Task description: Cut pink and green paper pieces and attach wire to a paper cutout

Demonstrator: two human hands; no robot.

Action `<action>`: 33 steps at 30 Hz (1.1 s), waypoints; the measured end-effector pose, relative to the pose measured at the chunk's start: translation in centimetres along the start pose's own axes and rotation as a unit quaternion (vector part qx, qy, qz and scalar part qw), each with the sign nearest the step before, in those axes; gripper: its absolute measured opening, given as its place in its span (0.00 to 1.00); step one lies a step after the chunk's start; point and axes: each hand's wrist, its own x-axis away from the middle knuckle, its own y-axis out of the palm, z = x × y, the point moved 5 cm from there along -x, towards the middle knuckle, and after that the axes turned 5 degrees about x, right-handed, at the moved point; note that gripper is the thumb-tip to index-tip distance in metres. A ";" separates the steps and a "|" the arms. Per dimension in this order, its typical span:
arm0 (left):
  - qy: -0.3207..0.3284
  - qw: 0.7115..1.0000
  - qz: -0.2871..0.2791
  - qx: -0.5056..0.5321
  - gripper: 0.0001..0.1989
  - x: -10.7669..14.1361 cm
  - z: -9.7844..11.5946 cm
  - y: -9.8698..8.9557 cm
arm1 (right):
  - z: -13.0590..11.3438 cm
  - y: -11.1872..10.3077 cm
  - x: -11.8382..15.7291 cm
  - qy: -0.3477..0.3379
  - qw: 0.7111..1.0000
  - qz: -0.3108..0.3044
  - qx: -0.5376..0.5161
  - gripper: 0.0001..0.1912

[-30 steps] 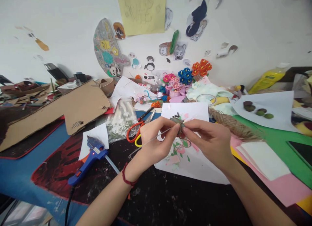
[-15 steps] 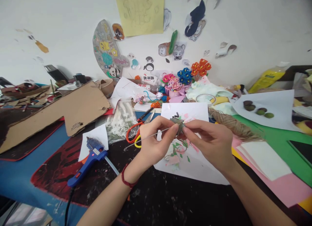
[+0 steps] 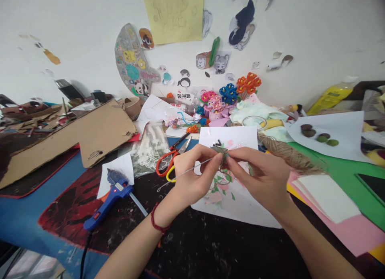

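Observation:
My left hand (image 3: pixel 192 172) pinches a small grey-green piece (image 3: pixel 224 152) between thumb and fingers. A thin wire (image 3: pixel 183 174) with a small loop at its free end runs out across the left hand toward the lower left. From the other side, my right hand (image 3: pixel 261 172) has thumb and forefinger closed on the same piece. Fingertips hide much of it, so its exact shape is unclear. Below the hands lies white paper (image 3: pixel 252 209) strewn with green and pink scraps (image 3: pixel 216 195).
Left of the hands are orange-and-yellow-handled scissors (image 3: pixel 166 163), a blue glue gun (image 3: pixel 108 203) on paper, and a bag of white pieces (image 3: pixel 150 148). Cardboard (image 3: pixel 102 130) stands farther left. Twine (image 3: pixel 290 154) and pink paper (image 3: pixel 355 235) lie right. Colourful flowers (image 3: pixel 215 100) stand behind.
The wire's looped end has shifted slightly right and down. Both hands stay closed on the piece, which has turned a little between the fingertips.

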 end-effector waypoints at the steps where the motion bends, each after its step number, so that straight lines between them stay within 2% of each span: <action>1: -0.001 1.000 -0.001 0.000 0.05 0.0 0.0 0.0 | -0.1 0.0 -0.1 -0.009 1.000 -0.004 0.009 0.07; 7: -0.034 0.998 -0.011 0.046 0.06 -0.2 0.0 0.0 | 0.1 -0.3 -0.5 -0.043 0.998 -0.030 0.020 0.09; 13: -0.104 0.985 -0.059 0.121 0.07 -0.1 -0.7 0.4 | 0.7 -0.7 -0.4 -0.056 0.998 -0.007 0.037 0.07; 19: -0.158 0.972 -0.085 0.150 0.08 -0.1 -1.4 0.4 | 0.6 -0.6 -0.2 -0.093 0.993 -0.018 0.073 0.09; 27: -0.169 0.968 -0.124 0.141 0.07 -0.6 -1.4 0.5 | 0.6 -0.8 0.5 -0.169 0.975 -0.003 0.145 0.16; 33: -0.157 0.973 -0.125 0.112 0.07 -0.3 -1.1 0.6 | 0.5 -1.0 0.5 -0.173 0.973 0.011 0.153 0.16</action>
